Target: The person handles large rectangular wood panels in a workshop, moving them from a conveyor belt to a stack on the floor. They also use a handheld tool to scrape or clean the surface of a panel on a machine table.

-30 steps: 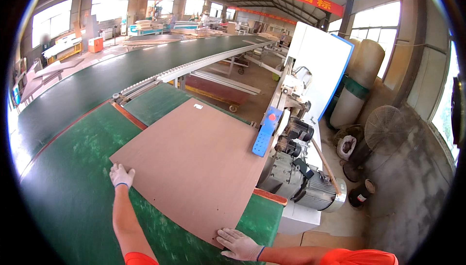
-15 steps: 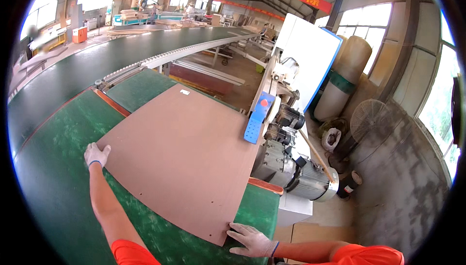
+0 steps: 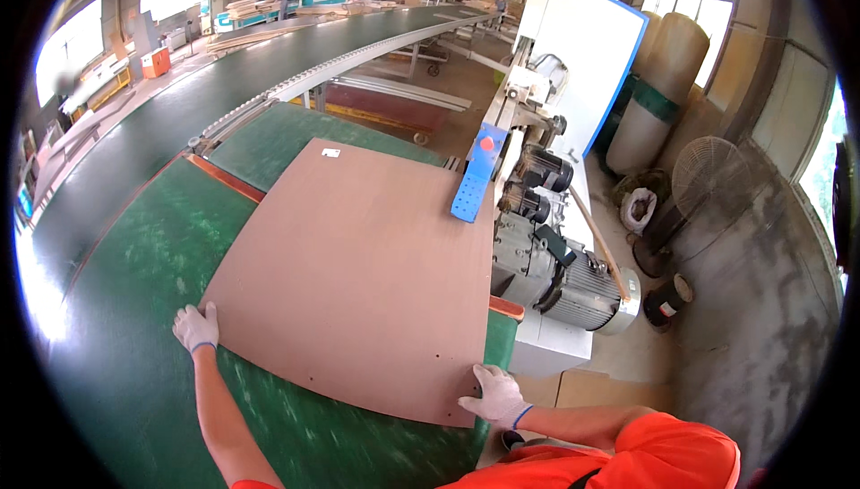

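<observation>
gloved hands (image 3: 196, 328) (image 3: 492, 394) press brown board's (image 3: 358, 265) near corners, fingers flat.

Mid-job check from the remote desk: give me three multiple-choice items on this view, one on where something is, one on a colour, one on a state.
1. Where is the left hand?
A. at the near left corner of the brown board
B. on the blue guide plate
C. on the floor fan

2. What colour is the table surface under the board?
A. red
B. green
C. white

3. How does the board lie?
A. standing on edge
B. flat on the table
C. lifted clear in the air

Answers:
1. A, the gloved left hand rests at that corner.
2. B, green shows all round the board.
3. B, its whole face lies level on the table, with the right hand pressed at the near right corner.
</observation>
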### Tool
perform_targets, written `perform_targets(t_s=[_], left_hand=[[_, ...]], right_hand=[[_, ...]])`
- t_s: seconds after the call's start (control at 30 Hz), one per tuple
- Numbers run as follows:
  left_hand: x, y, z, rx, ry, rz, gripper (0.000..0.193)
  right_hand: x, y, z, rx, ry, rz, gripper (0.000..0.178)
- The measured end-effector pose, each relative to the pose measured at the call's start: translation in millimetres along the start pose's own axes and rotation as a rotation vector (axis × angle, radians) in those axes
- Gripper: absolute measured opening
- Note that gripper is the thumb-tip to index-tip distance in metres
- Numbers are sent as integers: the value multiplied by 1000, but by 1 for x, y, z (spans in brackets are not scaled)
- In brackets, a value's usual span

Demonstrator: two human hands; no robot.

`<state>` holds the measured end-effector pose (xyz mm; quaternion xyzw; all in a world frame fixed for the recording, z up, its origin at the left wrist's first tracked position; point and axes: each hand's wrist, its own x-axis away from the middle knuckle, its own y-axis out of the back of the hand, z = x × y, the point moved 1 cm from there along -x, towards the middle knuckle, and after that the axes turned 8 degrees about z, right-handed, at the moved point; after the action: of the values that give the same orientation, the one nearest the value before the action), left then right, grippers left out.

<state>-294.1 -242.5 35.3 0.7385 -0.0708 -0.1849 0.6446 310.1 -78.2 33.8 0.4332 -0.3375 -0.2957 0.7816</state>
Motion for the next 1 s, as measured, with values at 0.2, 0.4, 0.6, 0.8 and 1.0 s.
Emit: perform_targets(t_s=[0.2,0.4,0.6,0.8,1.0], left_hand=[[161,28,49,-38,143,22,52],[451,75,38,-51,457,33,55],[692,127,-23,161,682,375,60],[786,91,-20,820,1011,184,64],[956,147,-75,613,1182,40,69]], right_hand=[[46,35,-70,6,21,181,89],[55,121,-177,-289,-27,251,70],[-18,90,-348,-1242,-94,349,36],[-8,93,-376,-1202,-52,530,37],[24,93,-410,-1204,-48,516,40]])
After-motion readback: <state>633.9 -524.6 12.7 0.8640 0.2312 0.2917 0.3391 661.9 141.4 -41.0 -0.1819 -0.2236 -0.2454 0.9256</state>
